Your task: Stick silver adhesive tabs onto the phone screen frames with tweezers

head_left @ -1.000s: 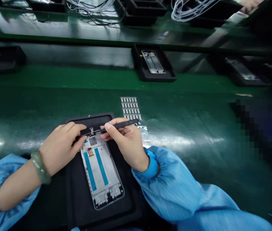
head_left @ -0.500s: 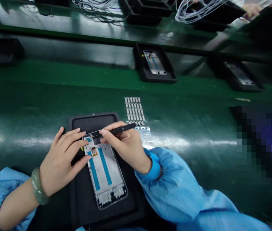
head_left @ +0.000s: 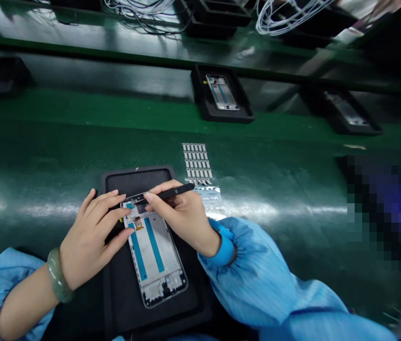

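A white phone frame (head_left: 155,258) with two blue strips lies in a black tray (head_left: 122,293) on the green belt. My left hand (head_left: 92,237) rests on the frame's upper left corner, fingers stretched out and pressing its edge. My right hand (head_left: 182,215) pinches black tweezers (head_left: 166,193), whose tips touch the top edge of the frame near my left fingertips. A jade bangle (head_left: 57,275) sits on my left wrist. Both arms wear blue sleeves.
A sheet of small grey parts (head_left: 197,163) lies just beyond the tray. More black trays with phone frames (head_left: 221,92) (head_left: 345,111) stand on the further belt. White cables (head_left: 285,14) hang at the top. A blurred patch (head_left: 385,208) sits at the right.
My left fingers have opened from a curl over the frame's top to lie spread on its left corner. The tweezers' tips dropped onto the frame's top edge. The far trays slid left.
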The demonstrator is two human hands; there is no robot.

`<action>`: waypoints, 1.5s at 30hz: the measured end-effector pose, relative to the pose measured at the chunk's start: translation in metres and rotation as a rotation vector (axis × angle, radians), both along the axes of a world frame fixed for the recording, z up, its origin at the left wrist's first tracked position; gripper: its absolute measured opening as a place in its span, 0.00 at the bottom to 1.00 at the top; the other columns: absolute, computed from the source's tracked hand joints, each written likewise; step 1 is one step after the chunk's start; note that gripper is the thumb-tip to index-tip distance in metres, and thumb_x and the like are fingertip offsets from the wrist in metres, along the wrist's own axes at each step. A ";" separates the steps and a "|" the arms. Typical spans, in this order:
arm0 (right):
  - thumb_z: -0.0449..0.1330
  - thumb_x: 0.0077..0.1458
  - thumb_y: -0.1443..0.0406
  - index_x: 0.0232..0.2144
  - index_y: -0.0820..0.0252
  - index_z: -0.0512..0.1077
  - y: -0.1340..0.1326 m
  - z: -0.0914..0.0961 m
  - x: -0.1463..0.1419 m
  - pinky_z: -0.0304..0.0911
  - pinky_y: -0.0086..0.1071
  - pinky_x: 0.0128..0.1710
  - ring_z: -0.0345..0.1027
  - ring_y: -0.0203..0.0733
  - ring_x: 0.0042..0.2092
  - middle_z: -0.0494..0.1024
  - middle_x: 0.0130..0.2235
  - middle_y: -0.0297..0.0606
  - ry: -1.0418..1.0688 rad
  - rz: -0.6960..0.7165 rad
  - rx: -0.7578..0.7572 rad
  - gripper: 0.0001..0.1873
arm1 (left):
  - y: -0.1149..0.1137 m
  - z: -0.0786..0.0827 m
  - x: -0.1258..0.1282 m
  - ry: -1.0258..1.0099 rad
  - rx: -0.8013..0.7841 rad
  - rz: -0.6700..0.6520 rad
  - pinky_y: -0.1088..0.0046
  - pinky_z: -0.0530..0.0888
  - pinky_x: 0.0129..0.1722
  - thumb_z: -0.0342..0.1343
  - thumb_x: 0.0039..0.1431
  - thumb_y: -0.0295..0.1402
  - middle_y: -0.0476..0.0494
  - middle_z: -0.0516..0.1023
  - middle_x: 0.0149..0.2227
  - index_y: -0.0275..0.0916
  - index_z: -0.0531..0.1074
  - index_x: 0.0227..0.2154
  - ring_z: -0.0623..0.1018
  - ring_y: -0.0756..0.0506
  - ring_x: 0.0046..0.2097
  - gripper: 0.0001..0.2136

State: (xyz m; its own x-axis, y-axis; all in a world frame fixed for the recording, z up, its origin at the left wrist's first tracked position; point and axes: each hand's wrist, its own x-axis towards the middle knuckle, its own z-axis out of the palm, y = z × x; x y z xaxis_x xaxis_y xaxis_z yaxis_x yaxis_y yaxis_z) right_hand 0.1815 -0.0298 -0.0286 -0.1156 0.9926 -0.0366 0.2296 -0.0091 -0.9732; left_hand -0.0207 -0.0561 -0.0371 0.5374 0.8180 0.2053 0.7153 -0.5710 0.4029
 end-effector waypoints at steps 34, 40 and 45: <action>0.58 0.55 0.61 0.33 0.57 0.70 -0.001 -0.002 0.001 0.69 0.30 0.32 0.73 0.38 0.33 0.75 0.33 0.34 -0.175 0.061 0.105 0.06 | -0.003 0.010 0.014 0.232 0.086 0.012 0.42 0.53 0.56 0.46 0.61 0.35 0.36 0.69 0.49 0.38 0.68 0.47 0.67 0.36 0.54 0.14; 0.59 0.54 0.61 0.34 0.58 0.70 -0.001 -0.001 0.000 0.71 0.30 0.32 0.73 0.38 0.33 0.75 0.34 0.35 -0.007 -0.012 0.126 0.07 | -0.009 0.013 0.025 0.268 0.112 0.079 0.44 0.53 0.57 0.47 0.61 0.33 0.34 0.70 0.49 0.35 0.68 0.47 0.68 0.36 0.54 0.14; 0.60 0.53 0.59 0.34 0.59 0.69 0.007 0.005 0.001 0.72 0.33 0.36 0.73 0.38 0.35 0.74 0.38 0.38 0.186 -0.061 0.098 0.10 | -0.012 0.011 0.028 0.265 0.132 0.106 0.43 0.55 0.56 0.47 0.61 0.33 0.33 0.70 0.49 0.36 0.68 0.47 0.68 0.36 0.54 0.14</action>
